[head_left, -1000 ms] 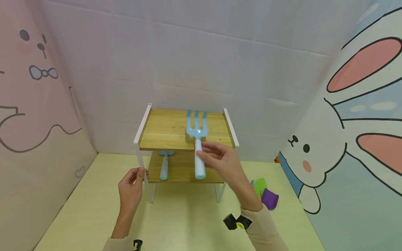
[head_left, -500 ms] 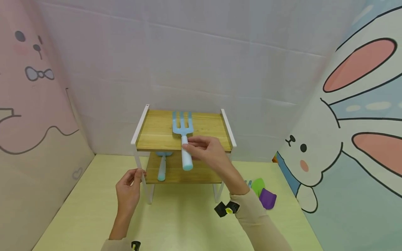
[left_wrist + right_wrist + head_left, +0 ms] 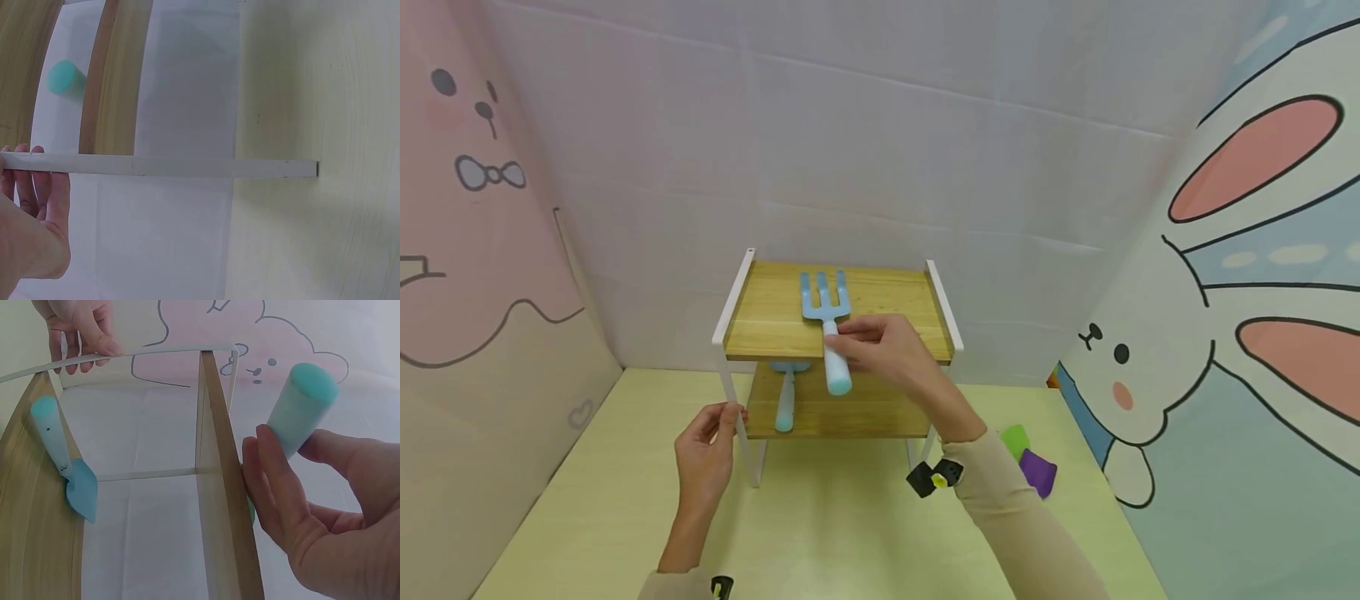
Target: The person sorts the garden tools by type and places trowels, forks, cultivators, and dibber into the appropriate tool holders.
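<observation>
My right hand (image 3: 887,354) pinches the pale handle of a light-blue three-pronged hand fork (image 3: 826,313) between thumb and fingers. The fork's head lies over the left half of a two-tier wooden shelf's top board (image 3: 895,300), and its turquoise handle end (image 3: 314,383) juts out past the front edge. Whether the prongs touch the board, I cannot tell. My left hand (image 3: 706,446) grips the shelf's white left leg (image 3: 187,165) with fingers and thumb. On the lower board sits a blue hand trowel (image 3: 81,490), its handle toward the front; the head view hides part of its blade.
A green piece (image 3: 1016,440) and a purple piece (image 3: 1038,473) lie on the pale table (image 3: 850,542) to the right of the shelf, partly behind my right sleeve. A white sheet hangs behind the shelf, with cartoon-printed sheets at both sides.
My right hand has carried the fork leftward across the top board, and its handle end has risen in view. My left hand keeps its grip on the leg.
</observation>
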`<state>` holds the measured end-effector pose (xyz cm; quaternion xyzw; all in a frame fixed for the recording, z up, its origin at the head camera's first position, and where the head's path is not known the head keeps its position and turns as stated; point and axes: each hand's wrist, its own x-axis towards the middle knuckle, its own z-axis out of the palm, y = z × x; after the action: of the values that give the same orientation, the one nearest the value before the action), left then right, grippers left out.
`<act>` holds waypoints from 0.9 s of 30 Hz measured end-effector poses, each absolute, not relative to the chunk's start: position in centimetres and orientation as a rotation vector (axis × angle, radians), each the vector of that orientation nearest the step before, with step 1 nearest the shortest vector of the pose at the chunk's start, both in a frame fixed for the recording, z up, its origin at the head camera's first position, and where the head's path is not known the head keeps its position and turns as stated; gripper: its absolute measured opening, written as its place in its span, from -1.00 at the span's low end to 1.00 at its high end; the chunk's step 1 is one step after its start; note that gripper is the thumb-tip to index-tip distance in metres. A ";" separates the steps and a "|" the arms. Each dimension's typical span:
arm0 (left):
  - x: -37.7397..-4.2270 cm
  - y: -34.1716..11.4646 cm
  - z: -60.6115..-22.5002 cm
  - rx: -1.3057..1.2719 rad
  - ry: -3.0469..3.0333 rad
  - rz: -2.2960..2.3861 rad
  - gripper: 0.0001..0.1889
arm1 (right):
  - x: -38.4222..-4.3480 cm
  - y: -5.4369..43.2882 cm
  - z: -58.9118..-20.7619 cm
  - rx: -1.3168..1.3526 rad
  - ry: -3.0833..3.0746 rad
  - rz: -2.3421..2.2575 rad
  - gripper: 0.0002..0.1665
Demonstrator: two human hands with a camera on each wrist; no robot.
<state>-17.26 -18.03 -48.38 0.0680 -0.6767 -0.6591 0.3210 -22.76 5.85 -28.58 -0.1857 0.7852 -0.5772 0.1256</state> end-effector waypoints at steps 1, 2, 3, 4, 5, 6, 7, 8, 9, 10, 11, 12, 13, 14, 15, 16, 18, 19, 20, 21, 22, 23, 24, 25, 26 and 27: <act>-17.3 -18.0 -48.4 0.180 -1.779 -1.734 -0.77 | -22.9 5.7 -28.5 -0.534 2.295 -1.669 -0.54; -17.3 -18.0 -48.4 0.181 -1.780 -1.737 -0.77 | -23.0 5.6 -28.4 -0.536 2.305 -1.652 -0.54; -17.3 -18.0 -48.4 0.180 -1.780 -1.740 -0.77 | -23.1 5.5 -28.3 -0.541 2.312 -1.638 -0.54; -17.3 -18.0 -48.4 0.179 -1.779 -1.743 -0.77 | -23.2 5.4 -28.2 -0.545 2.315 -1.626 -0.54; -17.3 -18.0 -48.5 0.179 -1.780 -1.744 -0.77 | -23.4 5.3 -28.1 -0.550 2.318 -1.614 -0.54; -17.3 -18.0 -48.5 0.177 -1.782 -1.744 -0.77 | -23.5 5.2 -28.0 -0.560 2.319 -1.603 -0.55; -17.3 -18.1 -48.5 0.175 -1.785 -1.743 -0.76 | -23.6 5.0 -28.0 -0.568 2.321 -1.591 -0.55; -17.3 -18.1 -48.4 0.173 -1.785 -1.742 -0.76 | -23.7 4.9 -27.9 -0.577 2.321 -1.579 -0.55; -17.3 -18.1 -48.4 0.171 -1.786 -1.741 -0.76 | -23.9 4.7 -27.8 -0.578 2.315 -1.571 -0.55; -17.3 -18.1 -48.4 0.172 -1.787 -1.741 -0.76 | -24.0 4.6 -27.7 -0.578 2.307 -1.566 -0.55; -17.2 -18.2 -48.4 0.175 -1.788 -1.742 -0.76 | -24.1 4.4 -27.6 -0.579 2.299 -1.560 -0.54; -17.2 -18.2 -48.3 0.176 -1.787 -1.744 -0.76 | -24.2 4.2 -27.5 -0.578 2.289 -1.556 -0.53; -17.2 -18.2 -48.3 0.178 -1.786 -1.748 -0.76 | -24.4 4.0 -27.5 -0.571 2.284 -1.552 -0.52; -17.2 -18.2 -48.3 0.180 -1.785 -1.752 -0.77 | -24.5 3.9 -27.4 -0.567 2.279 -1.548 -0.52; -17.2 -18.2 -48.3 0.180 -1.783 -1.757 -0.77 | -24.6 3.7 -27.3 -0.565 2.278 -1.544 -0.52; -17.2 -18.2 -48.3 0.182 -1.782 -1.759 -0.77 | -24.7 3.5 -27.2 -0.568 2.279 -1.539 -0.51; -17.3 -18.2 -48.3 0.184 -1.783 -1.758 -0.76 | -24.8 3.2 -27.1 -0.581 2.291 -1.521 -0.51; -17.3 -18.2 -48.3 0.184 -1.785 -1.757 -0.76 | -24.9 3.1 -27.0 -0.586 2.293 -1.517 -0.52; -17.3 -18.2 -48.3 0.184 -1.787 -1.755 -0.76 | -24.9 2.9 -27.0 -0.591 2.300 -1.509 -0.53; -17.3 -18.3 -48.3 0.184 -1.789 -1.752 -0.76 | -25.0 2.7 -26.9 -0.592 2.304 -1.505 -0.53; -17.3 -18.3 -48.3 0.184 -1.789 -1.751 -0.77 | -25.0 2.5 -26.9 -0.595 2.309 -1.502 -0.54; -17.3 -18.2 -48.3 0.184 -1.789 -1.750 -0.77 | -25.1 2.3 -26.9 -0.595 2.314 -1.501 -0.55; -17.3 -18.2 -48.3 0.184 -1.789 -1.749 -0.77 | -25.1 2.1 -26.9 -0.592 2.314 -1.505 -0.55; -17.3 -18.2 -48.3 0.180 -1.786 -1.750 -0.77 | -25.1 1.9 -26.9 -0.591 2.315 -1.506 -0.56; -17.3 -18.2 -48.3 0.178 -1.786 -1.751 -0.77 | -25.2 1.8 -26.8 -0.591 2.319 -1.506 -0.56; -17.3 -18.2 -48.3 0.177 -1.786 -1.751 -0.77 | -25.2 1.6 -26.9 -0.589 2.316 -1.514 -0.57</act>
<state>-17.25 -18.16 -48.34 0.0669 -0.6766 -0.6637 0.3118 -25.17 1.58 -26.87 -0.2056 0.8087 -0.5286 0.1556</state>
